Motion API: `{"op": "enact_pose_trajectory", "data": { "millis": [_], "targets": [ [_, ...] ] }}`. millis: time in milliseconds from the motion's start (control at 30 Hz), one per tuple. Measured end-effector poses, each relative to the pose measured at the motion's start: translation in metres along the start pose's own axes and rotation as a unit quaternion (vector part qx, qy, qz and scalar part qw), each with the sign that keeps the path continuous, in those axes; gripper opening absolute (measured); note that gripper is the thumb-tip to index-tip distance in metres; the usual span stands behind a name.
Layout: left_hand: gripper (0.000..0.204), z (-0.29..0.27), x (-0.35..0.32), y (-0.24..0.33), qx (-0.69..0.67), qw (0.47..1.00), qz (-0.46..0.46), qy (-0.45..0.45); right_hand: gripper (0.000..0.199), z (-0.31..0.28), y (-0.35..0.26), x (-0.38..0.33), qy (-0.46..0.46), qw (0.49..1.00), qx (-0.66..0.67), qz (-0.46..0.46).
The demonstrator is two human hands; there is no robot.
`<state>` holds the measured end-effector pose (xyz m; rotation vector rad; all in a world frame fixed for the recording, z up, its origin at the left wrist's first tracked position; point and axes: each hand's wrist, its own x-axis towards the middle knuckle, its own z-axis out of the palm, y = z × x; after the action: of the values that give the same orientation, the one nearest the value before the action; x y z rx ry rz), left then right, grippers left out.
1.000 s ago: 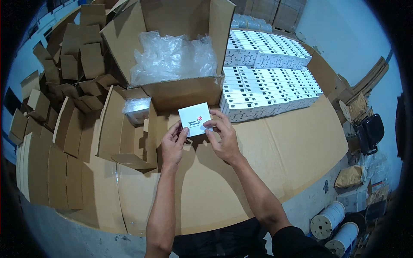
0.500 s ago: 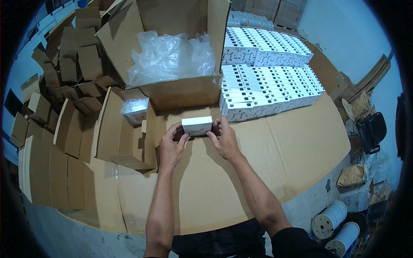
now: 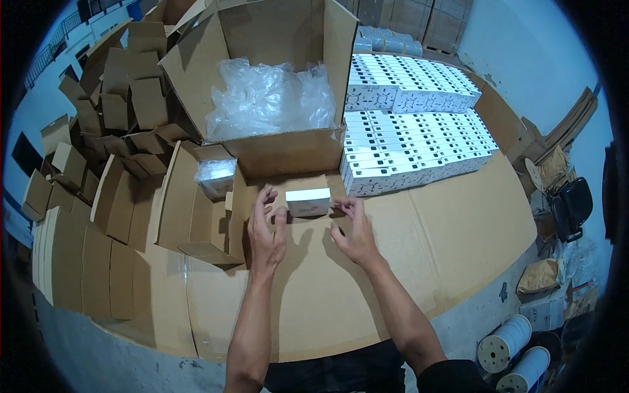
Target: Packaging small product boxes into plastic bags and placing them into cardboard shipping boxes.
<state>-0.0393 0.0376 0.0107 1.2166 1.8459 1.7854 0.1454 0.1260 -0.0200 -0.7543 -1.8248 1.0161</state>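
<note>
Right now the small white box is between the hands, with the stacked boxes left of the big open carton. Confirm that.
Wrong side: the head view shows the stacked boxes right of the big open carton. The small white box is indeed between the left hand and right hand.

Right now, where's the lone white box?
Near the head view's centre, the box sits between the left hand and right hand, in front of the plastic-filled carton.

Left hand (image 3: 266, 240), right hand (image 3: 356, 238), both loosely curled, apart, forearms (image 3: 251, 321) extended forward
</note>
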Motion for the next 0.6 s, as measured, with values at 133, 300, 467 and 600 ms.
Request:
{"op": "enact_pose_trajectory", "data": {
  "millis": [133, 300, 467, 600],
  "targets": [
    [0.027, 0.005, 0.021, 0.033, 0.083, 0.985, 0.142, 0.059, 0.05, -0.013, -0.015, -0.017, -0.025, 0.987, -0.159, 0.012],
    [0.017, 0.05, 0.115, 0.064, 0.114, 0.967, 0.215, 0.077, 0.05, -0.014, -0.012, -0.017, -0.011, 0.978, -0.209, 0.004],
    [0.02, 0.081, 0.237, 0.062, 0.14, 0.955, 0.257, 0.049, 0.045, -0.011, -0.013, -0.017, -0.004, 0.98, -0.199, -0.007],
    [0.032, 0.095, 0.312, 0.044, 0.282, 0.938, 0.2, 0.025, 0.039, -0.006, -0.01, -0.014, -0.008, 0.98, -0.199, 0.007]
  ]
}}
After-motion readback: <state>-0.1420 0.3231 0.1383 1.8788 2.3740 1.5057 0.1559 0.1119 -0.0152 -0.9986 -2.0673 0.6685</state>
